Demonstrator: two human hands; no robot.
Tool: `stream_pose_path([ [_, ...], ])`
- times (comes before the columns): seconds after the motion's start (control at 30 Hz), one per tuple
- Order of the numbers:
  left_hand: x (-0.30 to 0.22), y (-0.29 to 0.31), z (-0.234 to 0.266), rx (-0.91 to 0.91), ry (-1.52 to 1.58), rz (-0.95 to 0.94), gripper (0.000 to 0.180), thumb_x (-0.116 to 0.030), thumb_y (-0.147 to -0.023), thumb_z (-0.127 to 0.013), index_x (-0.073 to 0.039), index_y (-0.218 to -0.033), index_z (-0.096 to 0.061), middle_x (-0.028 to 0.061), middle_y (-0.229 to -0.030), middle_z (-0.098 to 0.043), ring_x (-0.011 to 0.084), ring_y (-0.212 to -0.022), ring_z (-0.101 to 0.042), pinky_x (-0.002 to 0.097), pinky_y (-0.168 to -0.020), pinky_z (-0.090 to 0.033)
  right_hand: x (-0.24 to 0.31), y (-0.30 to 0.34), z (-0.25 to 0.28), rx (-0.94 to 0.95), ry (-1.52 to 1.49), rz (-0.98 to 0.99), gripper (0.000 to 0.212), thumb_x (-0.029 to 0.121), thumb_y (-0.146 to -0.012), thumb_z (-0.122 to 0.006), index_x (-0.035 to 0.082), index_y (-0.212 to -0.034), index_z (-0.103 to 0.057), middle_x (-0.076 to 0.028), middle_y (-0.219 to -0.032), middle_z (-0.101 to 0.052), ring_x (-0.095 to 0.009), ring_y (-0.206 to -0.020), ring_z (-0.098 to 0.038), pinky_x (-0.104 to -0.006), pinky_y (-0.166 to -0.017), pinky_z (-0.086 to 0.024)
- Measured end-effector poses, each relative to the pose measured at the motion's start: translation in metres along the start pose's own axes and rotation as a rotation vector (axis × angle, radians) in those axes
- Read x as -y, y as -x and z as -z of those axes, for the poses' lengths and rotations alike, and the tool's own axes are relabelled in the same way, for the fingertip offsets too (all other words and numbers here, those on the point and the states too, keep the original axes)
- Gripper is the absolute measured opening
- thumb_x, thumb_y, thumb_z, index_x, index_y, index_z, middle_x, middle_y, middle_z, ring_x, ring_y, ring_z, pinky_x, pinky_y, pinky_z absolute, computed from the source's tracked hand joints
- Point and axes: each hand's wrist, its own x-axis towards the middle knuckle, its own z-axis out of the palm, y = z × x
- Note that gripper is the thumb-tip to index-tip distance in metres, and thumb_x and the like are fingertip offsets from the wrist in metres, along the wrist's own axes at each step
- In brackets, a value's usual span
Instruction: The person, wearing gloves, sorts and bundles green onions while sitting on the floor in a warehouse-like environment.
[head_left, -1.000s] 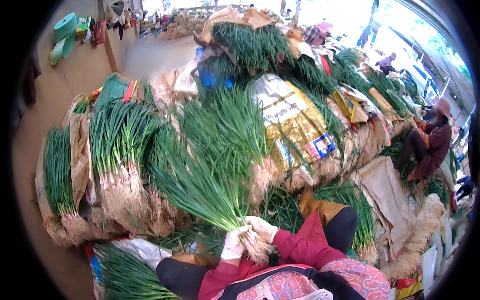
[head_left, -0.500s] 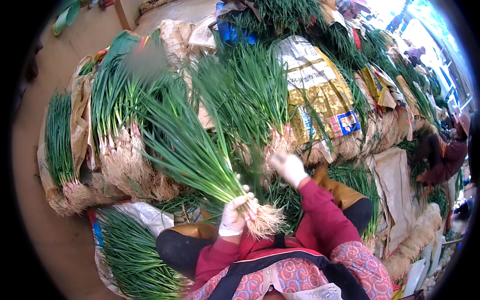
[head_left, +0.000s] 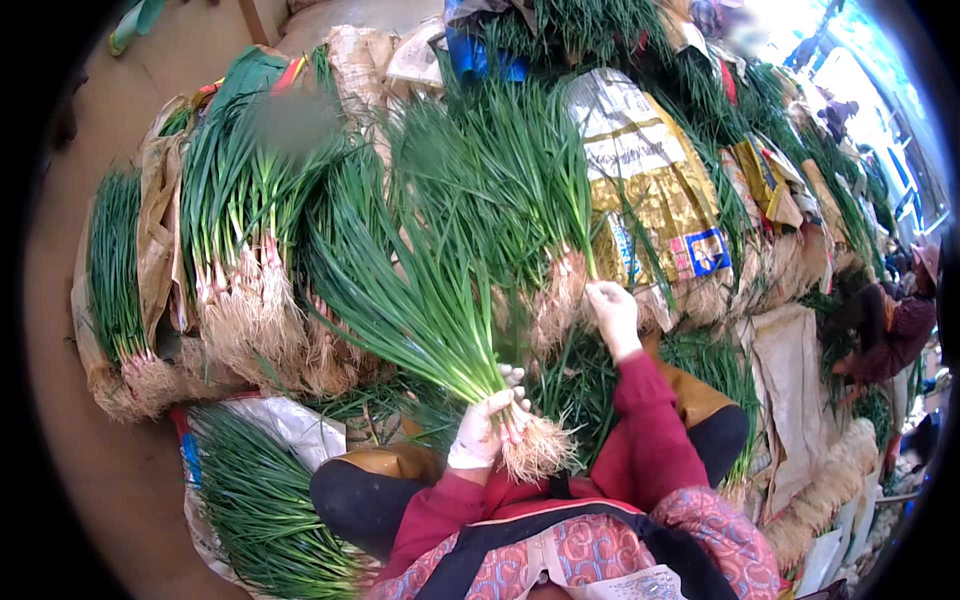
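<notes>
My left hand (head_left: 483,430), in a pale glove, is wrapped round a bunch of spring onions (head_left: 440,330) just above the bulbs. Their long green leaves fan up and to the left, and the pale roots (head_left: 538,448) hang out to the right of the hand. My right hand (head_left: 614,318), also gloved, reaches to the right edge of the middle pile of spring onions (head_left: 510,170). Its fingertips are pinched together at the lower end of a single stalk on that edge. The leaves in my left hand partly cover the pile behind.
More rooted spring onions (head_left: 250,220) lie at the left, with another heap (head_left: 270,500) on white sheeting at lower left. A gold and white printed sack (head_left: 650,180) covers part of the row to the right. At far right a person (head_left: 885,325) crouches beside the greens.
My right hand has moved right and slightly away from me, and its fingers have closed at a stalk on the pile. The bunch in my left hand has shifted a little right.
</notes>
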Motion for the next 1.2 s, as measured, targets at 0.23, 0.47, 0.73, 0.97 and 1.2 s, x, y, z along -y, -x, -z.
stream_pose_path([
  [0.23, 0.005, -0.004, -0.019, 0.01, -0.082, 0.033, 0.037, 0.0, -0.079, -0.056, -0.006, -0.114, -0.049, 0.0186, -0.131, -0.045, 0.0336, -0.119, -0.047, 0.0422, -0.097, -0.043, 0.04, 0.138, -0.009, 0.399, 0.193, 0.116, 0.013, 0.015, -0.087, -0.061, 0.004, -0.094, -0.061, 0.001, -0.07, -0.06, -0.007, -0.058, -0.055, -0.0207, -0.054, -0.044],
  [0.47, 0.005, 0.004, -0.016, 0.031, -0.325, 0.112, 0.04, -0.015, -0.081, -0.056, 0.002, -0.117, -0.051, 0.0135, -0.083, -0.063, 0.0181, -0.061, -0.059, 0.0244, -0.052, -0.049, 0.003, 0.11, -0.013, 0.416, 0.061, -0.345, 0.046, 0.044, -0.093, -0.042, 0.003, -0.1, -0.062, -0.007, -0.092, -0.065, -0.018, -0.07, -0.061, -0.0298, -0.057, -0.047],
  [0.73, 0.005, 0.015, -0.011, -0.025, -0.262, 0.105, 0.037, -0.013, -0.08, -0.057, 0.002, -0.113, -0.054, 0.0123, -0.088, -0.063, 0.0209, -0.071, -0.062, 0.0257, -0.058, -0.05, 0.029, 0.108, -0.071, 0.45, -0.781, -0.738, 0.035, 0.04, -0.091, -0.05, 0.008, -0.104, -0.053, -0.001, -0.083, -0.055, -0.008, -0.054, -0.045, -0.0193, -0.046, -0.038],
  [0.97, 0.004, 0.019, -0.005, -0.014, -0.247, 0.123, 0.035, -0.01, -0.078, -0.058, 0.001, -0.111, -0.053, 0.012, -0.089, -0.062, 0.0237, -0.076, -0.063, 0.0316, -0.065, -0.052, 0.022, 0.111, -0.066, 0.498, -0.818, -0.699, 0.035, 0.034, -0.089, -0.05, 0.002, -0.103, -0.051, -0.008, -0.081, -0.056, -0.009, -0.054, -0.045, -0.021, -0.043, -0.04],
  [1.2, 0.009, 0.014, -0.003, -0.029, -0.222, 0.157, 0.033, -0.005, -0.077, -0.058, -0.002, -0.11, -0.052, 0.0115, -0.093, -0.061, 0.0238, -0.078, -0.062, 0.0338, -0.069, -0.053, -0.074, 0.098, -0.066, 0.606, 0.152, 0.005, 0.022, 0.024, -0.087, -0.05, 0.005, -0.086, -0.06, -0.006, -0.07, -0.059, -0.019, -0.058, -0.055, -0.0321, -0.051, -0.044],
])
